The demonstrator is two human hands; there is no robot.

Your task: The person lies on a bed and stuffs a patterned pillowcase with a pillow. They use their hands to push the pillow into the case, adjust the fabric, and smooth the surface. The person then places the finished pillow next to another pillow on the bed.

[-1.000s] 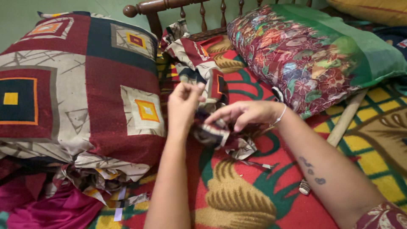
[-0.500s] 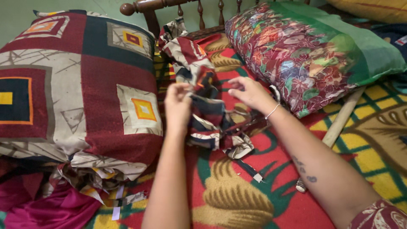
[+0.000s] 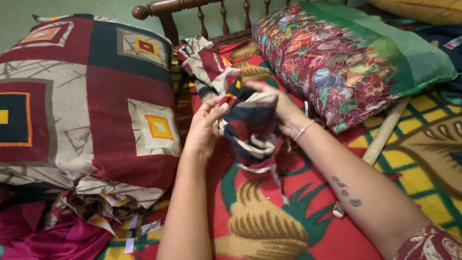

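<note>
While both my forearms reach out over the red floral blanket with green and tan motifs [image 3: 269, 226], my left hand [image 3: 204, 130] pinches the near edge of a bunched strip of dark navy, maroon and cream patterned cloth [image 3: 250, 127] between thumb and fingertips. My right hand [image 3: 284, 113] is partly hidden behind that cloth; its fingers curl over the top edge and grip it, a thin white bracelet [image 3: 304, 130] showing at the wrist. The cloth hangs between the two hands, above the blanket, with a narrow tail drooping toward it. A further length of the same print [image 3: 204, 65] lies just beyond, running toward the dark turned-wood headboard [image 3: 192, 7]. To my left rests a large cushion in maroon, cream and navy squares [image 3: 86, 96], with magenta fabric [image 3: 57, 238] below it. To my right lies a floral pillow with a green end [image 3: 351, 58]. A small spool [image 3: 338, 210] sits on the blanket beside my right forearm.
</note>
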